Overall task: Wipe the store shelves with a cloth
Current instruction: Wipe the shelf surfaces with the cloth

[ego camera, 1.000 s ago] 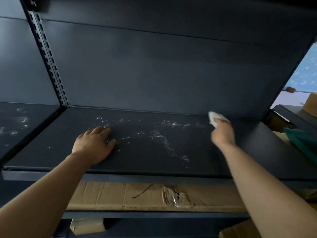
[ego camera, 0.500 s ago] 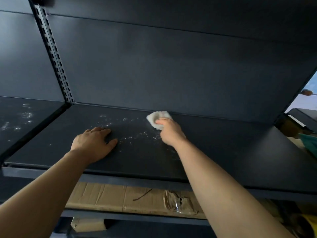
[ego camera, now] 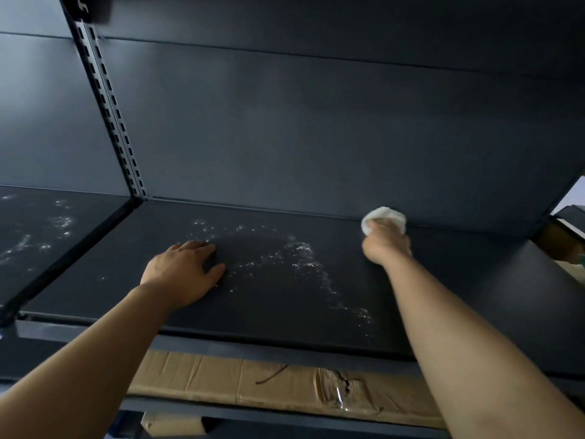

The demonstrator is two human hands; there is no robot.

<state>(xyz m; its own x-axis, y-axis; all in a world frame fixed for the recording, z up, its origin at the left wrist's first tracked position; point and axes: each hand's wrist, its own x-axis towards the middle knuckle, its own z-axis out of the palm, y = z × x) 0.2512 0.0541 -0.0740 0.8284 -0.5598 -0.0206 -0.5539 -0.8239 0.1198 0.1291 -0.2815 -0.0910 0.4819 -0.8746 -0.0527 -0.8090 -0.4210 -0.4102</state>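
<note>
Cloth is back at the rear edge of the shelf, right of frame centre. Half a second ago it was mid-shelf, so the stroke has swung right again. Right hand grips it bunched, fingers curled round it, pushing it into the seam with the back panel. Left hand hasn't moved: flat on the shelf left of centre, fingers straight, thumb out, bracing. White speckles still cover the middle and trail toward lower right, so the rear passes aren't clearing them. Neighbouring shelf at far left is speckled too. Judgement: early in the task.
</note>
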